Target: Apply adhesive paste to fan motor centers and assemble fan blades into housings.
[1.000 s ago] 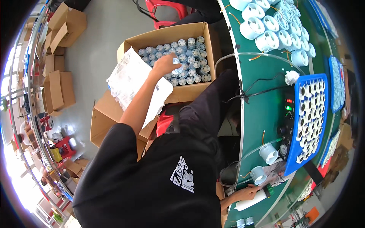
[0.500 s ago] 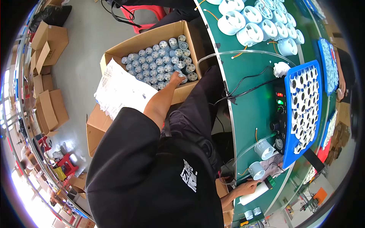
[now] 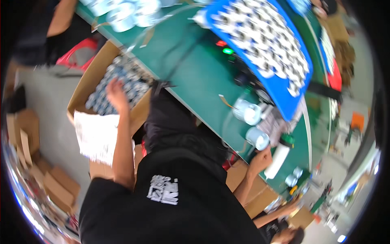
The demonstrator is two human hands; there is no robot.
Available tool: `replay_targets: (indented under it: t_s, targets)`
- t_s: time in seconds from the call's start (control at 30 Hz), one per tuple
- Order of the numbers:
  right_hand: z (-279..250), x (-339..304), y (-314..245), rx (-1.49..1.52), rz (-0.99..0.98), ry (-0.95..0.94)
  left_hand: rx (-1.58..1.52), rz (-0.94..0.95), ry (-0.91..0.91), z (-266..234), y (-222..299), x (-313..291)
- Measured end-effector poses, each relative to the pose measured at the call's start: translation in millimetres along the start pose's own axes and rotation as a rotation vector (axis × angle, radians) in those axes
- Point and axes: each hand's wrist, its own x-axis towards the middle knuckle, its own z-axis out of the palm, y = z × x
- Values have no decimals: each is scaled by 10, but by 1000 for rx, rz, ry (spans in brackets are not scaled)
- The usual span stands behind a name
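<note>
My left hand (image 3: 117,95) hovers over the cardboard box (image 3: 95,65), its fingers blurred but seemingly apart, with nothing visible in them. Rows of small light-blue cylindrical parts (image 3: 106,87) fill that box. On the green bench, my right hand (image 3: 260,160) has its fingers curled, close against a light-blue cup-shaped housing (image 3: 257,138); whatever they may grip is hidden. Just right of that hand lies a white bottle with a green cap (image 3: 278,159). A second light-blue housing (image 3: 246,112), with a thin wire lead, lies farther along the bench.
A blue tray (image 3: 286,107) of white parts with dark centres rests beside a black control box with red and green lights (image 3: 228,51). More housings (image 3: 122,17) stand at the far left of the bench. White sheeting (image 3: 95,136) hangs over the box edge. Other people sit nearby.
My left hand has come up off the cylindrical parts and its fingers have loosened. The view has swung to the right. My right hand stays beside the near housing, its fingers more curled.
</note>
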Motion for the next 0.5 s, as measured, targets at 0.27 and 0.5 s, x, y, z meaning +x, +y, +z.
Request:
replay_targets:
  t_s: [0.27, 0.5]
  targets:
    - [-19, 71, -362, 203, 43, -90, 295, 797, -856, 337, 2517, -1992]
    - [-74, 52, -308, 312, 101, -81, 601, 1081, -994, 1069, 2664, -2364]
